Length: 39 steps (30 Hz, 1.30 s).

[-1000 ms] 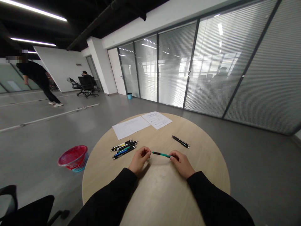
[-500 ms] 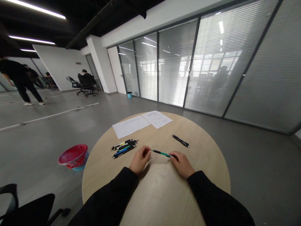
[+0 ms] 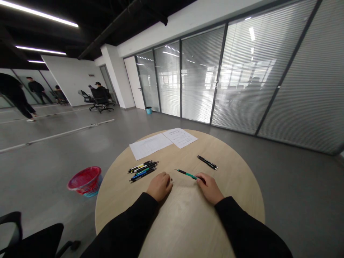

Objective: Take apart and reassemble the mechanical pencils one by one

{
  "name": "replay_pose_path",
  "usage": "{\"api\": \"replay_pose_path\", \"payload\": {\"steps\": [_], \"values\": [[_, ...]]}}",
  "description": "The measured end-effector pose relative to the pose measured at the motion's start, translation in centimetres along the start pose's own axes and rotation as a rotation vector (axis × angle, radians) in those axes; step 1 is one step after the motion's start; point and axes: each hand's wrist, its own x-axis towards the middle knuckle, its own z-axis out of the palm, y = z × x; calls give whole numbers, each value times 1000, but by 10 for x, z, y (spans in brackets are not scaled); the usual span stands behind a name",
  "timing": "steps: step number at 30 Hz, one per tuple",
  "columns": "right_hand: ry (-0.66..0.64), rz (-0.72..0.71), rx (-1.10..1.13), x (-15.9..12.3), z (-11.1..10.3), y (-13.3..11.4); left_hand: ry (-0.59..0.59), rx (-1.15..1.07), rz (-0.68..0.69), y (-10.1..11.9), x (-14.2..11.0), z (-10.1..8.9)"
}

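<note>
My right hand (image 3: 209, 187) is closed around the rear end of a green-and-black pen (image 3: 187, 174), whose thin metal tip points left toward the papers' side of the table. My left hand (image 3: 160, 187) rests low over the tabletop with its fingers curled, apart from the pen. Something tiny shows by its fingertips, too small to name. Left of that hand lies a pile of pens (image 3: 142, 171) in black, blue, green, yellow and white. Farther right, beyond my right hand, a pair of black pens (image 3: 207, 162) lies side by side.
Two printed sheets (image 3: 150, 146) lie on the far part of the round wooden table (image 3: 239, 186). On the floor at left stands a red-lined basket (image 3: 86, 182), with a black chair (image 3: 34, 240) nearer. Other people (image 3: 39, 87) are in the background.
My left hand has come away from the pen's tip, moving slightly down with its fingers curled under. My right hand still holds the pen. A person at far left has moved.
</note>
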Motion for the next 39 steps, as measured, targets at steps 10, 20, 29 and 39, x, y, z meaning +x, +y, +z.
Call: {"api": "replay_pose_path", "payload": {"steps": [10, 20, 29, 39], "values": [[-7, 9, 1, 0, -1, 0, 69, 33, 105, -3, 3, 11], [-10, 3, 4, 0, 0, 3, 309, -269, 111, -5, 1, -3], [-11, -5, -14, 0, -1, 3, 392, -578, -88, -8, 5, 6], [-16, -33, -30, 1, 0, 2, 439, -859, -106, -8, 9, 12]]}}
